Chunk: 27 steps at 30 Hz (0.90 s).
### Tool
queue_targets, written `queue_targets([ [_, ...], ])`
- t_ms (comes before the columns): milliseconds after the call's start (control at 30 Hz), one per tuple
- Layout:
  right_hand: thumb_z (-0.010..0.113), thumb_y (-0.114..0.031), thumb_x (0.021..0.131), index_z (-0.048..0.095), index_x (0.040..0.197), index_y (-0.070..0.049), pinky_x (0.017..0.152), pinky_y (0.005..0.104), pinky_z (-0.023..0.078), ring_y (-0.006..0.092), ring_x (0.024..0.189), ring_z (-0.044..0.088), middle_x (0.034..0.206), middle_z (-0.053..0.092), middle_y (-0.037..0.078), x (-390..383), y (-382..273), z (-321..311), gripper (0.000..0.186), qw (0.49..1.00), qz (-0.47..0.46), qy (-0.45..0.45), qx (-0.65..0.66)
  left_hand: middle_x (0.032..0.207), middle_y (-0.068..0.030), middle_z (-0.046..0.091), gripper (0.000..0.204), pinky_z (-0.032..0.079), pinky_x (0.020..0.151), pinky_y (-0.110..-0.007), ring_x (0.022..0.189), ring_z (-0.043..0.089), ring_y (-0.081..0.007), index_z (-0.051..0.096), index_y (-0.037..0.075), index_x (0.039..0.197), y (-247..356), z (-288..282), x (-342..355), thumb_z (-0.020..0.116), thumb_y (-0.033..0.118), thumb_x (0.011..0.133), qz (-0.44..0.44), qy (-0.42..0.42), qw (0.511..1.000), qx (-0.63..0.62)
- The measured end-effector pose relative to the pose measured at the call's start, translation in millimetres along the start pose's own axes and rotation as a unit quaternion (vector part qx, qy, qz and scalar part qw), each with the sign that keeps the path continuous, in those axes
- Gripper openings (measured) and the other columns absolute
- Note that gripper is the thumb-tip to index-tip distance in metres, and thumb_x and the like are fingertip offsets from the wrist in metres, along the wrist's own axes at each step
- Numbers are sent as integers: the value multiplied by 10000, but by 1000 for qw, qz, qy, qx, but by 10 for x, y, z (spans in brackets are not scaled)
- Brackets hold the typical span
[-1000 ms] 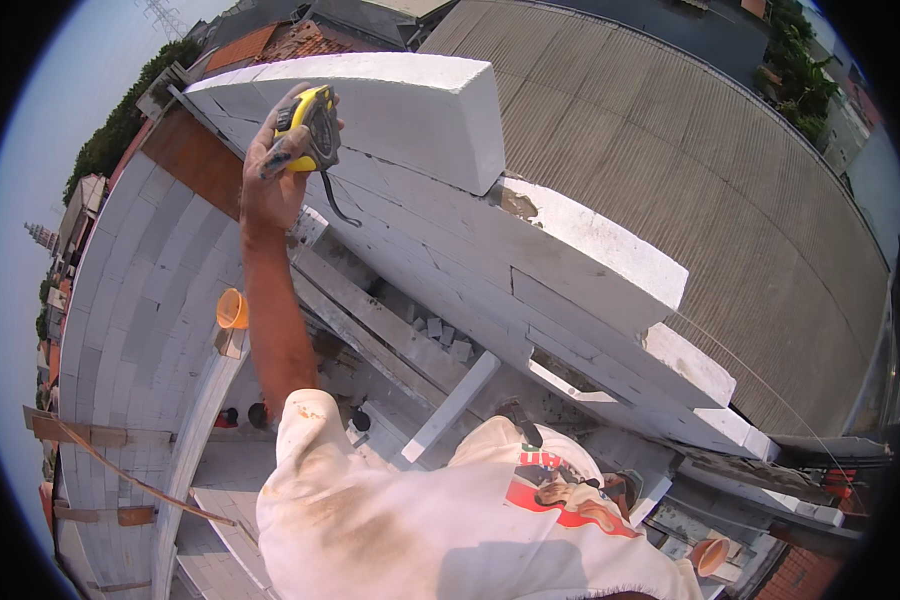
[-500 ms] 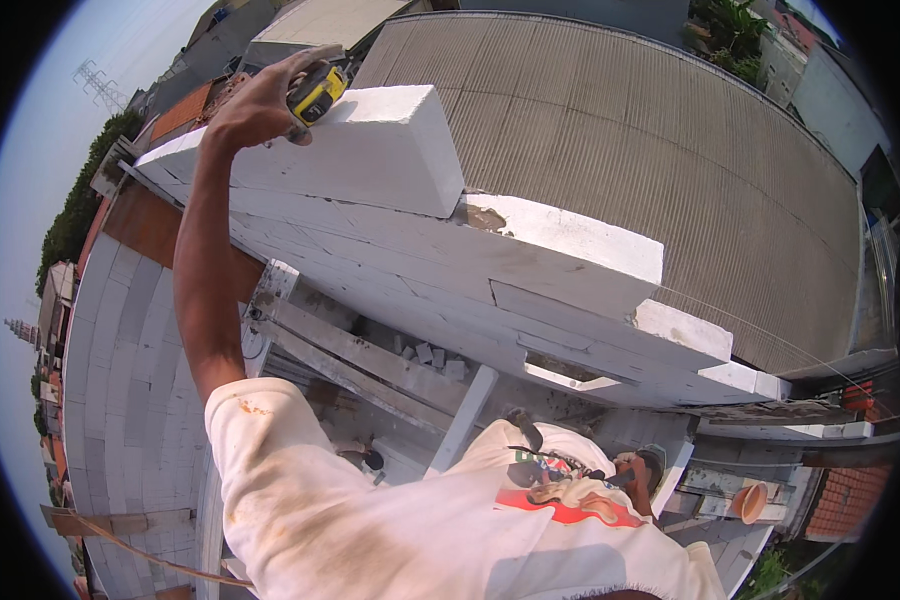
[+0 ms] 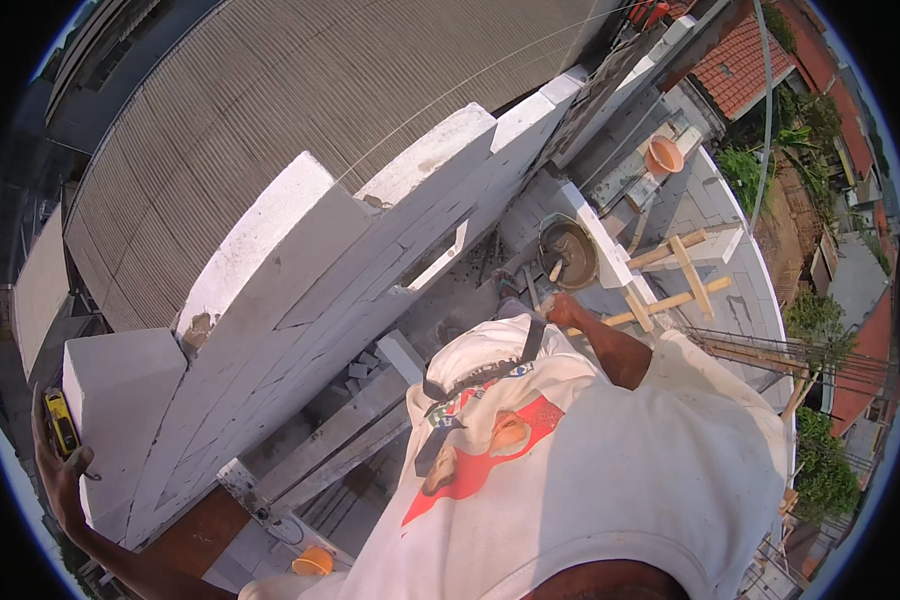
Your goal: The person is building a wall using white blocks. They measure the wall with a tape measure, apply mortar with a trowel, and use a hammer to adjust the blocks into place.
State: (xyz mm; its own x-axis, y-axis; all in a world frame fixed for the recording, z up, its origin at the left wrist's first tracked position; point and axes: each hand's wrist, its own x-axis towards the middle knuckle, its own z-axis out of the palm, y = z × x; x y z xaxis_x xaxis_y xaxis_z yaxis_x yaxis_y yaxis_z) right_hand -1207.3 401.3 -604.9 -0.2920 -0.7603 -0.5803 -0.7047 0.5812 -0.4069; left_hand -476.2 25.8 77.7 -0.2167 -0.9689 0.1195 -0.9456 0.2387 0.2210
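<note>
Tape measure [image 3: 61,424] now beside angular block [image 3: 122,395]

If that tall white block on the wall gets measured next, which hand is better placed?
Probably the left hand: it holds the yellow tape measure right beside the white block. The right hand is well away from both.

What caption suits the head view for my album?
Left hand holding a yellow tape measure at a stepped white block wall.
</note>
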Motion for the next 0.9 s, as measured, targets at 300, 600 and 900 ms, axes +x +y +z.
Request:
queue_targets([
  [300, 706, -261, 773, 759, 969, -84, 783, 466, 561, 396, 874, 718, 921, 747, 192, -89, 172, 177, 270, 995, -8, 10, 95, 1499, -204, 546, 1100, 467, 1142, -487, 1335, 574, -341, 426, 114, 1586, 436, 342, -1, 773, 511, 620, 7, 91, 996, 22],
  [600, 674, -129, 812, 750, 973, -31, 749, 436, 578, 331, 843, 747, 864, 754, 189, -25, 244, -270, 203, 989, 33, 7, 142, 1467, -222, 572, 1014, 463, 1124, -491, 1300, 600, -346, 433, 69, 1572, 2099, 1064, -294, 725, 626, 777, 150, 185, 941, -240],
  [900, 676, -236, 810, 735, 857, -27, 719, 492, 561, 380, 813, 707, 834, 710, 203, 347, 1354, 630, 223, 984, 11, 140, 106, 1567, -208, 483, 959, 405, 1147, -460, 1397, 517, -367, 383, 15, 1592, 3981, 4483, -663, 712, 614, 919, -84, -492, 783, -370],
])
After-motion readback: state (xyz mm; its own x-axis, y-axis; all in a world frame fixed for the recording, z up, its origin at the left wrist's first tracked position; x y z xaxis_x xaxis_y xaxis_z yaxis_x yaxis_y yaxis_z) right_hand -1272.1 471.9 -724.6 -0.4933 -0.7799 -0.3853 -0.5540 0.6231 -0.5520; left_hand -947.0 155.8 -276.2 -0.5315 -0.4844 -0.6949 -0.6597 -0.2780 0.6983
